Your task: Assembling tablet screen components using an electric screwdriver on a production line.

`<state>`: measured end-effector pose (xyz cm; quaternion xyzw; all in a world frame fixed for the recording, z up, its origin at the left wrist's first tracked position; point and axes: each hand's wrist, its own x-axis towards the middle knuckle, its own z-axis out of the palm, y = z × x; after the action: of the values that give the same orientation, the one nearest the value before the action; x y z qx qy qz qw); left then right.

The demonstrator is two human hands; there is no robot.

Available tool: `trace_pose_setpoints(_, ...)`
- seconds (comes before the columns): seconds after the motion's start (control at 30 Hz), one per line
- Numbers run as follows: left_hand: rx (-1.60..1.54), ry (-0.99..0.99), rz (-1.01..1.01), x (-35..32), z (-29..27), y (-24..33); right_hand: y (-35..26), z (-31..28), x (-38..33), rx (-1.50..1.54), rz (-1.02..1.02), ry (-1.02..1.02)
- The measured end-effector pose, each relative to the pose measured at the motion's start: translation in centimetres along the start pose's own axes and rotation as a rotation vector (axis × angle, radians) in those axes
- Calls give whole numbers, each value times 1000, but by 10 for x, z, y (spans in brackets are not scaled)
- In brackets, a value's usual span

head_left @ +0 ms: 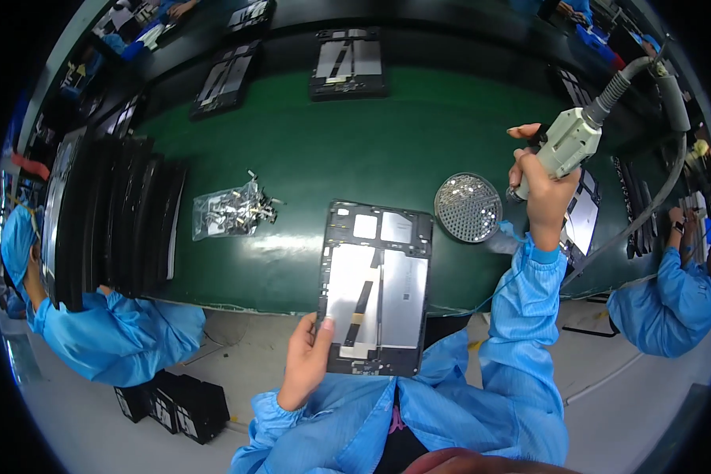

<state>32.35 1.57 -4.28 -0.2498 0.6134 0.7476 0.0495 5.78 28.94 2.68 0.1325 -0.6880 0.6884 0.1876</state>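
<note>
An opened tablet back frame (375,286), dark with silver plates and a thin ribbon cable, lies at the near edge of the green mat (324,150). My left hand (306,359) grips its lower left corner, thumb on the silver plate. My right hand (541,186) is raised to the right and holds a grey electric screwdriver (570,141) with a ribbed hose running up and right. The driver's tip hangs beside a round perforated screw tray (468,207) that sits just right of the frame.
A clear bag of small metal parts (227,210) lies left of the frame. Several dark panels (114,213) stand stacked at the left. More opened frames (347,63) rest at the far edge. People in blue coats work at left (110,332) and right (675,296). Black boxes (174,403) sit on the floor.
</note>
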Motion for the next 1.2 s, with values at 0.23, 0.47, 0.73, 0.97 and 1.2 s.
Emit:
trace_pose_setpoints(0.23,-51,-36,279,119,33,114,7,-12,2,-78,59,37)
trace_pose_setpoints(0.47,-105,-263,317,390,156,181,21,-19,12,-109,9,80)
trace_pose_setpoints(0.73,567,78,550,485,168,175,34,-15,15,-146,-47,134)
trace_pose_setpoints(0.97,1117,596,898,434,110,216,32,-22,10,-97,11,96)
trace_pose_setpoints(1.2,764,304,120,454,3,207,31,-9,4,-43,41,15)
